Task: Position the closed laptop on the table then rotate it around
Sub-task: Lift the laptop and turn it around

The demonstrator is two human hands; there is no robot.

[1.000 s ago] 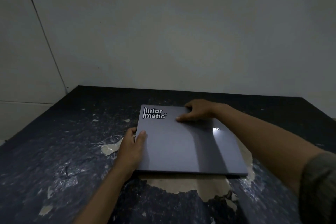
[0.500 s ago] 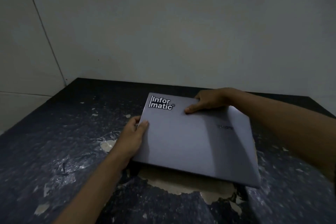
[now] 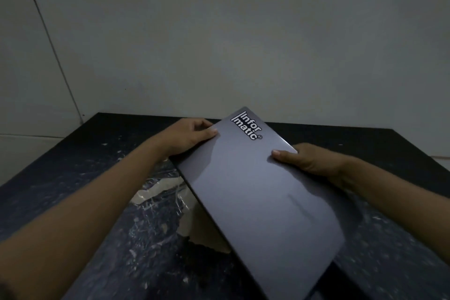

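A closed grey laptop [image 3: 258,197] with a white "Informatic" sticker near its far corner is held above the dark table [image 3: 73,190], turned diagonally, the sticker corner pointing away from me. My left hand [image 3: 187,136] grips its far left edge, thumb on the lid. My right hand [image 3: 309,161] grips the right edge, thumb on top. The near end of the laptop reaches toward the bottom of the view.
The table's dark covering is worn, with a pale torn patch [image 3: 160,192] under the laptop. A plain wall [image 3: 219,44] rises right behind the table's far edge, and another wall closes the left side.
The laptop has been lifted off the table and swung clockwise, so the sticker corner went from the far left to the far middle. Both hands shifted along with it.
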